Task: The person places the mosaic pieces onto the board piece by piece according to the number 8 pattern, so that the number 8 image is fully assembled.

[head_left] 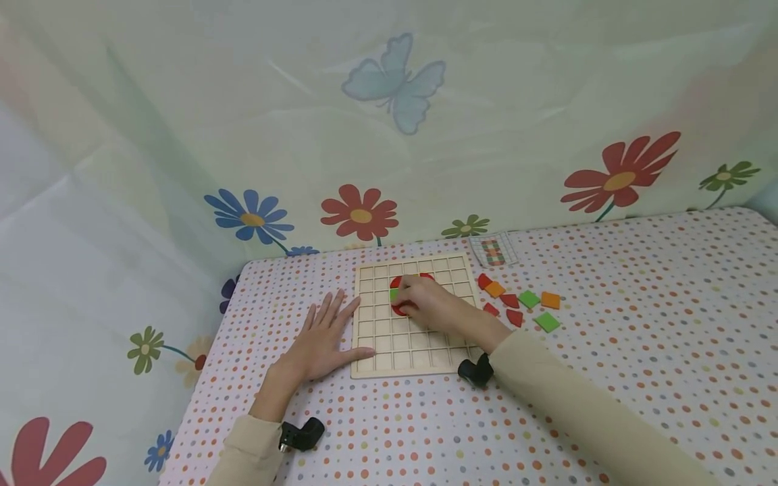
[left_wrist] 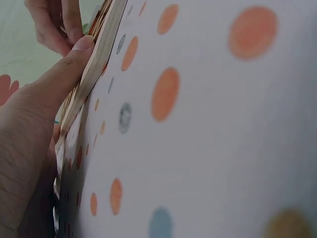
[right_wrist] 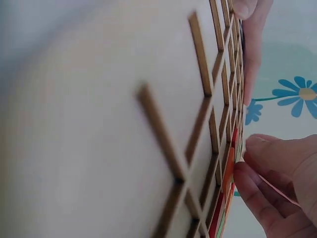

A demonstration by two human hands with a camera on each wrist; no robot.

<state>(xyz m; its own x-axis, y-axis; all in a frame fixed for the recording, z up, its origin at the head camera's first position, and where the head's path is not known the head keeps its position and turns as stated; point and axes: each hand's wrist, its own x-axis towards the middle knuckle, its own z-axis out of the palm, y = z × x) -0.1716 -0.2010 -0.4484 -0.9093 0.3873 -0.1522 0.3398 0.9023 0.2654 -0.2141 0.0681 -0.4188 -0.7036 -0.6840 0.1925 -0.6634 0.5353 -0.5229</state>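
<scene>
A wooden grid board [head_left: 395,347] lies on the dotted table. My left hand [head_left: 319,344] rests flat at its left side, fingers spread, with the thumb on the board's rim. Over the upper middle of the grid is my right hand [head_left: 428,304], fingers bent down among colored pieces set in the cells. A green tile [head_left: 394,294] and a red curved piece [head_left: 427,276] show around it. In the right wrist view, a fingertip touches near an orange tile [right_wrist: 228,171]; whether anything is pinched is hidden.
Right of the board lie several loose pieces, among them an orange square [head_left: 550,300], a green square [head_left: 548,322] and a red quarter-round piece [head_left: 514,317]. A pattern card [head_left: 494,250] lies behind the board's right corner. A flowered cloth [head_left: 486,169] hangs along the back.
</scene>
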